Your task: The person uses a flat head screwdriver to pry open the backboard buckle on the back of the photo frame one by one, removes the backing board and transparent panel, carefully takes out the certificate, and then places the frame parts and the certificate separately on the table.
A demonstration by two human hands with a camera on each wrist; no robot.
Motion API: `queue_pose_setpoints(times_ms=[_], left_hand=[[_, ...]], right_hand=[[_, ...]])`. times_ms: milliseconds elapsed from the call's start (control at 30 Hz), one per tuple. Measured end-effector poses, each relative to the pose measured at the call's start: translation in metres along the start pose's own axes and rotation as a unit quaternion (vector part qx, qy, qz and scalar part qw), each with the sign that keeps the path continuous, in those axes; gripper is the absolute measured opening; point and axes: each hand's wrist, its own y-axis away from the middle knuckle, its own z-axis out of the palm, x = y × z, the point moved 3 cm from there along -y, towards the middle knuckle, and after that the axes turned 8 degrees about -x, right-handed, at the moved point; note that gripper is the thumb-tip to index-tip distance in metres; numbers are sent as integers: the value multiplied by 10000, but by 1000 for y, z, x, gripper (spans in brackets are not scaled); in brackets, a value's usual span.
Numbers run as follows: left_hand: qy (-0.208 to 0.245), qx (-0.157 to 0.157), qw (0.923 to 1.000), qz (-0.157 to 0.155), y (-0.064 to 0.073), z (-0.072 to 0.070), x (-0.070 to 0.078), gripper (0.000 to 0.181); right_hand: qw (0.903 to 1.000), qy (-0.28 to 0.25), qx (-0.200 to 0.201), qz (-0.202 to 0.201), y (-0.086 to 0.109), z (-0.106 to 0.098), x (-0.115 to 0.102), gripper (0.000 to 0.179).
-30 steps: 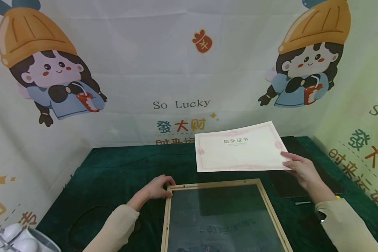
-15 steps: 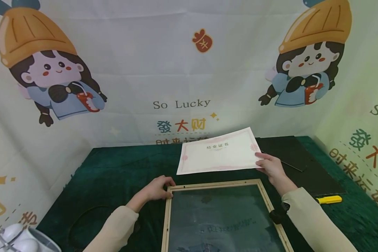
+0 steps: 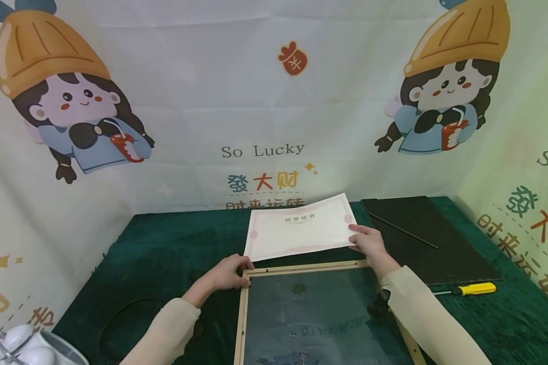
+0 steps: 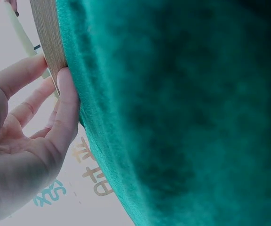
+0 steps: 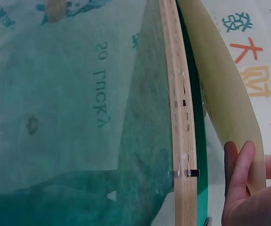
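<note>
A wooden picture frame (image 3: 310, 267) with a clear, reflective pane (image 3: 310, 314) lies on the green cloth in front of me. My left hand (image 3: 228, 272) pinches its far left corner; in the left wrist view, thumb and fingertips sit on either side of the wooden edge (image 4: 48, 33). Just beyond the frame's far side, my right hand (image 3: 370, 243) holds a white certificate (image 3: 297, 233) with a pink border by its right edge. The sheet is tilted, its printed face toward me. The right wrist view shows the back of the certificate (image 5: 229, 70) bowing slightly beside the frame.
A black board (image 3: 438, 253) lies at the right, with a thin dark rod (image 3: 402, 229) across it. Before it is a yellow-handled screwdriver (image 3: 477, 289). A dark loop (image 3: 118, 317) and a white rounded object (image 3: 32, 347) are at the lower left. Printed cloth (image 3: 187, 101) hangs behind.
My right hand has brought the certificate left and lower, toward the frame's far edge, uncovering the black board and screwdriver. The left hand has stayed on the frame's corner.
</note>
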Motion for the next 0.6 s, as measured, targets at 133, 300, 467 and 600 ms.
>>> queue_pose_setpoints(times_ms=[133, 300, 467, 600], left_hand=[[-10, -5, 10000, -78, 1, 1, 0, 22], [-49, -6, 9999, -155, 0, 1, 1, 22], [-21, 23, 9997, -234, 0, 0, 2, 22], [8, 30, 9997, -238, 0, 0, 1, 22]], right_hand=[[9998, 147, 17, 123, -5, 3, 1, 43], [9981, 527, -111, 286, -10, 3, 4, 41], [9949, 878, -312, 391, -14, 1, 10, 42], [9931, 983, -507, 399, -15, 0, 11, 44]])
